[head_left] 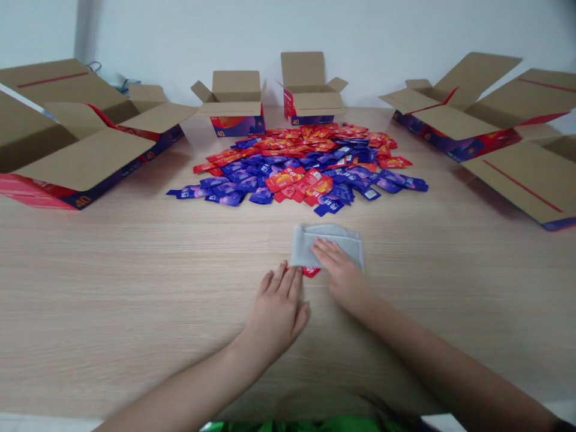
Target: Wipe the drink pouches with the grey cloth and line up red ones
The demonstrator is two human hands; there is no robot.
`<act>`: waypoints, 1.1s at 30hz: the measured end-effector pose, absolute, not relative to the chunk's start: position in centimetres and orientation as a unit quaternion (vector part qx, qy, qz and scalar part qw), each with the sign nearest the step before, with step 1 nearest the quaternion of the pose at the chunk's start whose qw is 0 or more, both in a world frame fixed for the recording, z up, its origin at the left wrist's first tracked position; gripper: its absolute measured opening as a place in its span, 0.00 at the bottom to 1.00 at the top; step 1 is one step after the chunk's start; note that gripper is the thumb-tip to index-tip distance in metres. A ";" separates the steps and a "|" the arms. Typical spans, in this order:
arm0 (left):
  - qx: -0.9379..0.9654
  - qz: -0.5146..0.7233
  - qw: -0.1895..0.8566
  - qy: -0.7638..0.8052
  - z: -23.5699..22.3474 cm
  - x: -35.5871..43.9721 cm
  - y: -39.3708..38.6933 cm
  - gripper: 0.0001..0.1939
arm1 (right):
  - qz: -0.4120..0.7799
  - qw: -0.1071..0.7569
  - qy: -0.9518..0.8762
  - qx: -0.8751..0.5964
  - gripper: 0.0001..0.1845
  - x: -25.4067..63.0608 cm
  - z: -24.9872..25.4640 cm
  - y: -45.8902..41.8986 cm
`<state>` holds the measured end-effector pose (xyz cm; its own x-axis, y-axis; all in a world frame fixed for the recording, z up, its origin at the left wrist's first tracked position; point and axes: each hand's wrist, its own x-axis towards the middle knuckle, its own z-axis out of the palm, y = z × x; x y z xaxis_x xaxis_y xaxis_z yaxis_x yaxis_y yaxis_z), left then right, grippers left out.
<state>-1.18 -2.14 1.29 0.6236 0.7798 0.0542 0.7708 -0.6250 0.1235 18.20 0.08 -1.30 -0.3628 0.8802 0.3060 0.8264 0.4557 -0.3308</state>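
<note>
A folded light grey cloth (303, 245) lies on the table in front of me, partly covering a red sachet (311, 272) whose lower corner shows. My right hand (344, 273) rests on top of the cloth with fingers laid out flat and pressed to it. Just left of the cloth, my left hand (276, 306) lies palm down, fingers extended, its fingertips at the cloth's lower left corner and the red sachet's edge. Beyond the cloth spreads a pile of red sachets (288, 144) and purple sachets (234, 180).
Open cardboard boxes stand around the pile: a large left box (90, 174), two back boxes, one (238, 125) left of the other (310, 119), and several on the right, including a near right box (522, 186). The wooden table (135, 288) runs toward me.
</note>
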 end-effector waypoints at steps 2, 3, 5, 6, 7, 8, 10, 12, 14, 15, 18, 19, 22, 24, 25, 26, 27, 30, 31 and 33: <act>0.901 0.065 0.030 0.428 1.0 -1.2 -2.1 0.30 | 0.053 0.241 -0.793 -0.557 0.40 19.2 -1.3 0.3; 0.902 0.067 0.026 0.426 0.9 -1.1 -2.0 0.30 | 0.052 0.242 -0.794 -0.555 0.40 19.2 -1.2 0.2; 0.906 0.059 0.028 0.418 0.8 -0.9 -1.8 0.28 | 0.061 0.223 -0.828 -0.511 0.38 18.4 -1.1 -0.5; 0.909 0.050 0.032 0.413 0.8 -0.8 -1.8 0.27 | 0.069 0.211 -0.848 -0.481 0.37 17.8 -1.0 -0.8; 0.912 0.039 0.037 0.407 0.8 -0.7 -1.7 0.25 | 0.080 0.202 -0.862 -0.457 0.36 17.3 -0.9 -1.1; 0.913 0.031 0.040 0.404 0.8 -0.6 -1.6 0.24 | 0.091 0.197 -0.868 -0.446 0.36 17.2 -0.8 -1.2; 0.913 0.029 0.037 0.405 0.9 -0.5 -1.6 0.25 | 0.099 0.206 -0.852 -0.472 0.37 18.0 -0.8 -0.7; 0.910 0.040 0.026 0.413 0.9 -0.3 -1.6 0.28 | 0.084 0.233 -0.807 -0.537 0.40 19.4 -1.0 0.3; 0.907 0.047 0.017 0.418 0.9 -0.2 -1.6 0.30 | 0.056 0.255 -0.765 -0.589 0.41 20.1 -1.5 0.8; 0.906 0.045 0.016 0.420 0.9 -0.2 -1.7 0.31 | 0.045 0.256 -0.762 -0.593 0.40 20.0 -1.7 0.7; 0.904 0.025 0.026 0.426 1.1 -0.1 -1.7 0.28 | 0.045 0.230 -0.825 -0.514 0.36 18.1 -2.0 -0.4; 0.904 0.019 0.031 0.426 1.2 -0.1 -1.7 0.27 | 0.056 0.223 -0.844 -0.485 0.36 17.6 -2.0 -0.7; 0.906 0.025 0.034 0.421 1.3 -0.2 -1.6 0.28 | 0.086 0.242 -0.836 -0.484 0.40 18.1 -1.7 -0.2; 0.908 0.035 0.030 0.416 1.3 -0.3 -1.6 0.30 | 0.087 0.272 -0.795 -0.535 0.43 19.8 -1.6 1.0; 0.909 0.035 0.030 0.414 1.3 -0.3 -1.5 0.31 | 0.085 0.279 -0.780 -0.554 0.43 20.5 -1.6 1.7; 0.910 0.033 0.031 0.412 1.3 -0.3 -1.5 0.32 | 0.083 0.279 -0.773 -0.564 0.42 21.1 -1.5 2.3; 0.912 0.029 0.033 0.409 1.3 -0.3 -1.4 0.32 | 0.082 0.274 -0.774 -0.565 0.41 21.3 -1.5 2.7; 0.916 0.025 0.034 0.398 1.4 -0.4 -1.1 0.32 | 0.068 0.248 -0.791 -0.556 0.38 20.8 -0.9 3.2; 0.917 0.026 0.032 0.396 1.4 -0.4 -1.1 0.31 | 0.062 0.238 -0.790 -0.561 0.37 20.5 -0.6 3.1; 0.917 0.031 0.026 0.398 1.2 -0.5 -1.0 0.31 | 0.054 0.211 -0.783 -0.583 0.36 20.1 0.2 2.3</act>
<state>-0.49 -0.99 1.22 0.6817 0.7308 0.0355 0.7275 -0.6822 0.0729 20.06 2.34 0.18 -0.2312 0.9353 0.2679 0.8898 0.3146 -0.3305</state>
